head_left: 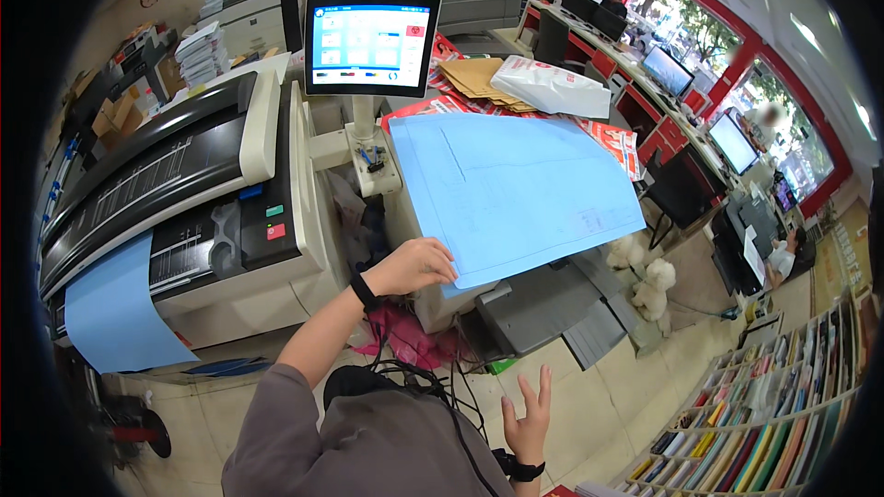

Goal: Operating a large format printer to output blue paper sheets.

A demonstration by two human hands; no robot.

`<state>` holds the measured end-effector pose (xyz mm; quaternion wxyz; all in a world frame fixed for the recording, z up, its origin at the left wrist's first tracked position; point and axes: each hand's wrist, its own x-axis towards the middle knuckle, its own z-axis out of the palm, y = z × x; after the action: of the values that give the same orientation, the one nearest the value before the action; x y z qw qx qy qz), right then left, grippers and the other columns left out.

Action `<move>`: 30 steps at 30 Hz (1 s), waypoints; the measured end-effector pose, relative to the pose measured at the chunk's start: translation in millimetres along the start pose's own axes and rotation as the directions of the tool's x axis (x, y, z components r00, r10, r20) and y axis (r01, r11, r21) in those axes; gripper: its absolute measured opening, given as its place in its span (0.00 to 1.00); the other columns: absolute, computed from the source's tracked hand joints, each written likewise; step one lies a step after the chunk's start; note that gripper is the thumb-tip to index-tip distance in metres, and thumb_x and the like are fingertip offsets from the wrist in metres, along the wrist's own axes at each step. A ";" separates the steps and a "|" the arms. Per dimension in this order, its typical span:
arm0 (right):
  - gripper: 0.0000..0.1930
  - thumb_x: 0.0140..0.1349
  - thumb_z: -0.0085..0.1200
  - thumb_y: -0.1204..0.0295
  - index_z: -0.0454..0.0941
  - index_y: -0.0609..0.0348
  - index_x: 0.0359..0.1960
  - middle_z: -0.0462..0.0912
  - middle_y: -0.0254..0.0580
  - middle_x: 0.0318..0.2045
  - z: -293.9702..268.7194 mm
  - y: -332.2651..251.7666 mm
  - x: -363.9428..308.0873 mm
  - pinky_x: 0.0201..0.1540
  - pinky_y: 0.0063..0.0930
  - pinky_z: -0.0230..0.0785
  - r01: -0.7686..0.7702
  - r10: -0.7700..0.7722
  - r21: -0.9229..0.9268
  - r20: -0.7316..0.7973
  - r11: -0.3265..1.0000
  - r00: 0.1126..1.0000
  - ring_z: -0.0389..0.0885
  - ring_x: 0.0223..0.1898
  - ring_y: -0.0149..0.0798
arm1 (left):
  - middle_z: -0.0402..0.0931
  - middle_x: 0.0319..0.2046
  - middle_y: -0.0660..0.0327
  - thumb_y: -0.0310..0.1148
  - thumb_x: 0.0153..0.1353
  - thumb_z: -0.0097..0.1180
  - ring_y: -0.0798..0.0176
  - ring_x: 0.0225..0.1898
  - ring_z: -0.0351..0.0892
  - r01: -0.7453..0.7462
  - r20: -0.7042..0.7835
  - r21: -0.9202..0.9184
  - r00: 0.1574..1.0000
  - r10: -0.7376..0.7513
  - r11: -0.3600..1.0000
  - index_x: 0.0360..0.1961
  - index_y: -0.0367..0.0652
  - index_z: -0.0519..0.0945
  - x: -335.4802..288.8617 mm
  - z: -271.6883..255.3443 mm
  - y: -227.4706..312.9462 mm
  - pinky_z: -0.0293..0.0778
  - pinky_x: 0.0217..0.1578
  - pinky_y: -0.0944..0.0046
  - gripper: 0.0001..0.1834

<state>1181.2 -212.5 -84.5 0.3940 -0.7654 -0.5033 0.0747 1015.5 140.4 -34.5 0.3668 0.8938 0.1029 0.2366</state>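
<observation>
A large light-blue drawing sheet (525, 189) with fine lines lies over the table in front of me. My left hand (412, 265) is at its near left corner, fingers closed on the edge. My right hand (527, 423) is raised low and right of the sheet, fingers spread, touching nothing. To the left stands a wide-format scanner (170, 166) with a black lid. Another blue sheet (115, 313) hangs from its front. A lit touchscreen (371, 44) stands on a post between the scanner and the table.
Brown envelopes (483, 78) and a white plastic bag (552, 85) lie behind the sheet. Below it juts a grey printer tray (543, 308); a pink bag (410, 336) and black cables lie near my body. White plush toys (654, 290) and a paper rack (755, 396) stand right. People sit farther off.
</observation>
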 end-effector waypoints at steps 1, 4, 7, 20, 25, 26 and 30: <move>0.27 0.59 0.65 0.76 0.77 0.56 0.62 0.59 0.62 0.75 0.5 0.0 -0.2 0.73 0.50 0.56 0.030 -0.030 0.009 0.014 1.000 0.999 0.56 0.75 0.65 | 0.89 0.38 0.65 0.25 0.54 0.69 0.58 0.52 0.81 -0.006 -0.008 0.004 1.000 0.006 1.000 0.34 0.42 0.90 0.1 -0.8 1.7 0.77 0.55 0.57 0.05; 0.27 0.59 0.65 0.76 0.77 0.56 0.62 0.59 0.62 0.75 0.9 0.2 0.2 0.73 0.50 0.56 0.031 -0.031 0.019 0.015 0.999 0.999 0.56 0.75 0.65 | 0.89 0.37 0.65 0.26 0.54 0.70 0.58 0.51 0.81 -0.006 -0.019 -0.008 1.000 0.006 1.000 0.33 0.43 0.90 0.5 -3.4 4.6 0.77 0.54 0.58 0.05; 0.26 0.59 0.65 0.76 0.77 0.55 0.61 0.59 0.61 0.75 0.3 0.4 1.3 0.73 0.51 0.56 0.033 -0.033 0.012 0.014 0.999 0.999 0.56 0.75 0.65 | 0.88 0.36 0.66 0.27 0.53 0.71 0.59 0.51 0.81 0.010 -0.022 -0.042 1.000 -0.011 0.999 0.32 0.44 0.91 1.2 -4.8 5.2 0.78 0.53 0.59 0.04; 0.25 0.59 0.65 0.75 0.78 0.57 0.60 0.59 0.64 0.74 2.9 -0.1 2.0 0.73 0.51 0.56 0.035 -0.034 -0.002 0.021 0.999 0.999 0.55 0.75 0.67 | 0.88 0.36 0.65 0.27 0.53 0.72 0.60 0.51 0.82 0.010 -0.018 -0.130 1.000 -0.012 0.991 0.31 0.45 0.91 4.5 -6.1 1.6 0.78 0.51 0.59 0.04; 0.25 0.59 0.65 0.75 0.78 0.57 0.61 0.59 0.64 0.74 3.5 -1.7 2.1 0.73 0.52 0.57 0.027 -0.027 0.006 0.013 1.000 1.000 0.55 0.75 0.68 | 0.88 0.35 0.66 0.27 0.52 0.72 0.60 0.51 0.82 0.025 -0.007 -0.096 1.000 -0.026 0.995 0.31 0.44 0.90 4.5 -6.1 1.9 0.79 0.51 0.59 0.04; 0.26 0.59 0.65 0.75 0.78 0.57 0.61 0.59 0.64 0.74 3.7 -1.9 2.1 0.73 0.52 0.56 0.027 -0.027 -0.002 0.016 1.000 1.000 0.55 0.75 0.68 | 0.88 0.35 0.66 0.27 0.52 0.72 0.60 0.50 0.82 -0.001 -0.021 -0.118 1.000 -0.001 0.993 0.30 0.44 0.90 4.5 -6.0 1.4 0.79 0.51 0.59 0.04; 0.26 0.59 0.65 0.74 0.78 0.56 0.62 0.59 0.64 0.73 3.8 -1.1 1.1 0.73 0.52 0.56 -0.010 0.010 -0.009 0.005 1.000 1.000 0.56 0.75 0.68 | 0.88 0.34 0.66 0.27 0.51 0.72 0.59 0.50 0.83 0.003 -0.005 -0.117 1.000 -0.004 0.993 0.30 0.44 0.90 4.0 -4.9 -0.8 0.79 0.51 0.58 0.04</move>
<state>1179.0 -209.4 -86.0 0.3890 -0.7695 -0.5007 0.0762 1016.6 145.4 -30.6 0.4188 0.8699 0.0916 0.2440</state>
